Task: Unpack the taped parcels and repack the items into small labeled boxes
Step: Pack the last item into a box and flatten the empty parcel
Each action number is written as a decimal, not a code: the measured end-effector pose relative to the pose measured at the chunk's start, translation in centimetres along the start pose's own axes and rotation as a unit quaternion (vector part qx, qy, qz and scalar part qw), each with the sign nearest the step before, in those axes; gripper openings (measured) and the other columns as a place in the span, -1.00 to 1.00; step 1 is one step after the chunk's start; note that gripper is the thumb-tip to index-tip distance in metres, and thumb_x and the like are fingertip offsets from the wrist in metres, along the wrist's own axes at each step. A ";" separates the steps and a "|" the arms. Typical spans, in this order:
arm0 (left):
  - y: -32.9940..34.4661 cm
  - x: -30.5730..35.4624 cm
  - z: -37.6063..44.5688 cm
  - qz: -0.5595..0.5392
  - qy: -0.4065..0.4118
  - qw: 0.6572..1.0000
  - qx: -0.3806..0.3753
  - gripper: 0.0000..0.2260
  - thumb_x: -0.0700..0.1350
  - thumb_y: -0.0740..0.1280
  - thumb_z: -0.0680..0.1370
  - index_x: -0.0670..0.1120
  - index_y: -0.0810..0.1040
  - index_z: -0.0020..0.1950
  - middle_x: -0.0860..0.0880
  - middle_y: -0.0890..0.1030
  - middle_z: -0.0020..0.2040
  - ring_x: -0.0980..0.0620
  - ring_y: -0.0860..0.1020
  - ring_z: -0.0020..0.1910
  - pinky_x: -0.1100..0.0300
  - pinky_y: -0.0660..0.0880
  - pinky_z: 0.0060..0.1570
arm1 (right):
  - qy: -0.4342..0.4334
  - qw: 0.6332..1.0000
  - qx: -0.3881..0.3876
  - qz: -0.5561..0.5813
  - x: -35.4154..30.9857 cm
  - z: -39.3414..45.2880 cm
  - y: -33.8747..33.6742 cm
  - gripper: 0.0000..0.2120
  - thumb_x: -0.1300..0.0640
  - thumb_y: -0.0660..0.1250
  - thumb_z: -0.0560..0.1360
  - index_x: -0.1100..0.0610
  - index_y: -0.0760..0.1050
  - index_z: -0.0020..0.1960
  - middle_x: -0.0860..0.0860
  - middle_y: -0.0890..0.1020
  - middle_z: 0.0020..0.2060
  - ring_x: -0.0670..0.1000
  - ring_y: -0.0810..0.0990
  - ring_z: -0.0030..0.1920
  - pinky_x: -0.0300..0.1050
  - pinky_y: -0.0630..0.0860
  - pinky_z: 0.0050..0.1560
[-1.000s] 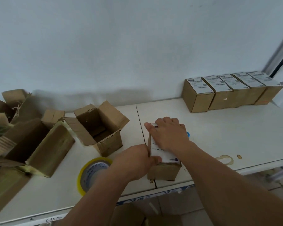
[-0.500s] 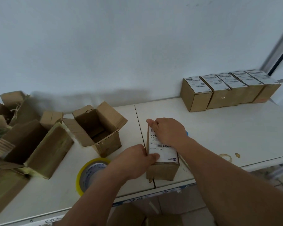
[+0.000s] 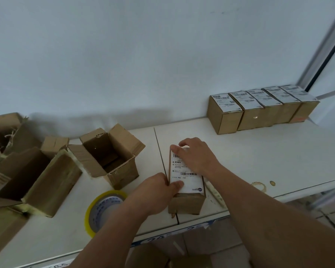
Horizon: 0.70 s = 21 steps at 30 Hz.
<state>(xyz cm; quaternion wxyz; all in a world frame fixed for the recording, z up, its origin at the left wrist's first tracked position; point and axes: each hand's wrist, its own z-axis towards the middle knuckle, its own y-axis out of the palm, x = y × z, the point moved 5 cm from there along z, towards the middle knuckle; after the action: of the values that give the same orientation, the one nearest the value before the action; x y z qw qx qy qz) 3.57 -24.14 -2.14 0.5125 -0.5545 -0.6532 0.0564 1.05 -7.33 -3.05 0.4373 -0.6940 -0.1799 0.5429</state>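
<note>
Pressing label onto small box, both hands

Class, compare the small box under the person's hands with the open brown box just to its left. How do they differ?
The small box is closed, while the open box has its flaps spread and a dark inside showing. The small box carries a white label on top; the open box shows none. Both hands touch the small box; neither touches the open box. Both are brown cardboard on the white table.
</note>
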 end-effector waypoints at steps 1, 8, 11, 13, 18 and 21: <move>0.0 0.0 -0.1 0.001 0.002 1.000 0.004 -0.75 0.22 0.15 0.63 0.06 0.38 0.03 0.10 0.50 -0.15 0.16 0.50 -0.20 0.28 0.48 -0.27 | 0.005 1.000 -0.006 0.003 0.2 -0.2 0.0 -0.34 -0.46 0.12 0.40 0.00 0.53 0.22 0.00 0.57 0.06 0.06 0.56 0.06 0.10 0.55 0.11; -0.2 -0.3 -0.3 -0.008 -0.007 1.000 0.008 -0.77 0.15 0.14 0.65 0.01 0.41 0.09 0.04 0.52 -0.14 0.12 0.53 -0.17 0.22 0.55 -0.17 | 0.042 0.998 -0.034 -0.009 0.6 -0.3 0.6 -0.38 -0.49 0.16 0.40 0.03 0.51 0.05 0.04 0.58 -0.05 0.01 0.60 -0.12 -0.08 0.51 -0.15; -0.1 -0.5 -0.1 -0.032 -0.022 0.999 -0.001 -0.75 0.15 0.16 0.64 0.00 0.42 0.12 0.01 0.54 -0.08 0.05 0.58 -0.08 0.13 0.64 -0.10 | 0.047 0.998 -0.029 -0.008 0.7 -0.3 0.7 -0.40 -0.47 0.18 0.42 0.05 0.51 0.03 0.04 0.58 -0.06 -0.02 0.60 -0.17 -0.13 0.43 -0.27; -0.1 -0.7 0.1 -0.057 -0.034 0.998 -0.012 -0.70 0.16 0.19 0.63 -0.03 0.44 0.19 -0.02 0.55 0.00 0.00 0.59 0.00 0.06 0.65 -0.05 | 0.051 0.998 -0.032 -0.023 0.6 -0.5 0.5 -0.37 -0.49 0.16 0.41 0.05 0.50 0.07 0.04 0.57 -0.02 0.00 0.60 -0.12 -0.09 0.49 -0.20; -0.1 -1.4 -0.2 -0.063 -0.043 0.996 -0.035 -0.59 0.23 0.22 0.59 -0.04 0.46 0.27 0.00 0.55 0.03 0.00 0.59 0.02 0.07 0.66 -0.06 | 0.037 0.997 -0.008 -0.065 -0.6 -1.5 -0.6 -0.22 -0.46 0.19 0.42 0.01 0.27 0.46 0.04 0.33 0.38 0.10 0.35 0.35 0.10 0.35 0.27; 0.1 -1.3 -0.4 -0.036 -0.023 0.998 -0.042 -0.62 0.24 0.22 0.59 -0.03 0.49 0.21 0.02 0.56 -0.02 0.02 0.60 -0.01 0.06 0.65 -0.05 | 0.059 0.997 -0.036 -0.026 0.0 -2.6 -0.1 -0.07 -0.46 0.25 0.39 0.02 0.05 0.56 0.05 0.20 0.49 0.13 0.25 0.44 0.15 0.32 0.36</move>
<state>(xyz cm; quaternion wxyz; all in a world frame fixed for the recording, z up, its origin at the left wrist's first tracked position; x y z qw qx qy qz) 3.71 -25.32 -2.81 0.4755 -0.5500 -0.6862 0.0228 3.43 -8.34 -2.93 0.4364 -0.7352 -0.1910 0.4823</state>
